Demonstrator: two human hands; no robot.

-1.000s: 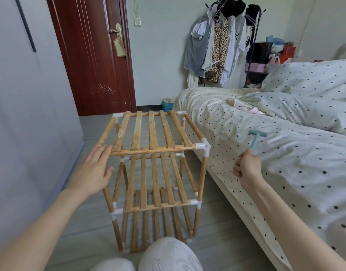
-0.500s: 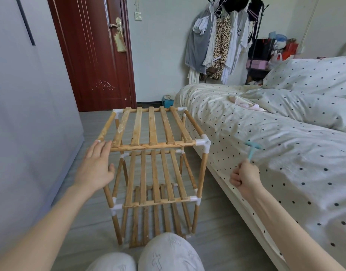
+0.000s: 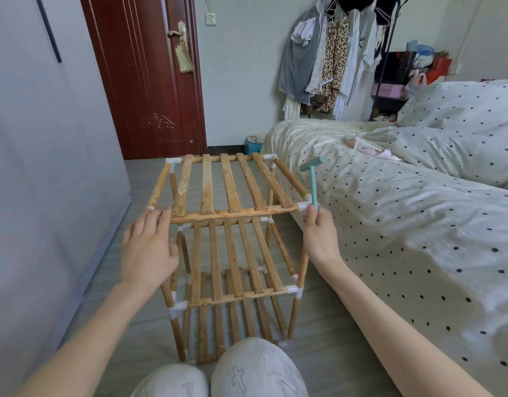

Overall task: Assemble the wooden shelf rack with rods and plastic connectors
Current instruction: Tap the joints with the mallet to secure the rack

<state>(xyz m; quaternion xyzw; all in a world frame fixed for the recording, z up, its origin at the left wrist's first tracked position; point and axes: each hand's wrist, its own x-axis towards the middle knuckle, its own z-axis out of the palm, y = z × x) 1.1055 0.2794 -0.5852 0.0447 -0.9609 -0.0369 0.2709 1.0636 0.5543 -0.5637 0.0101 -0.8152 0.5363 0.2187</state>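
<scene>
Left hand (image 3: 149,247) hides rack (image 3: 227,213) corner (near-left connector).

The rack (image 3: 229,230) stands on the floor (image 3: 327,333) between wall (image 3: 46,167) and bed (image 3: 404,224); door (image 3: 149,81) behind.

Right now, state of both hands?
Left hand: open, fingers spread at the rack's front-left corner.
Right hand: closed, holding the small teal hammer.

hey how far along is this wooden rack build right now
Mostly built: the wooden rack stands upright with three slatted tiers, and white connectors join the rods at visible corners. In hand: the right hand holds a small teal hammer at the top front-right connector; the left hand steadies the front-left corner. Left: probably tapping joints tight.
</scene>
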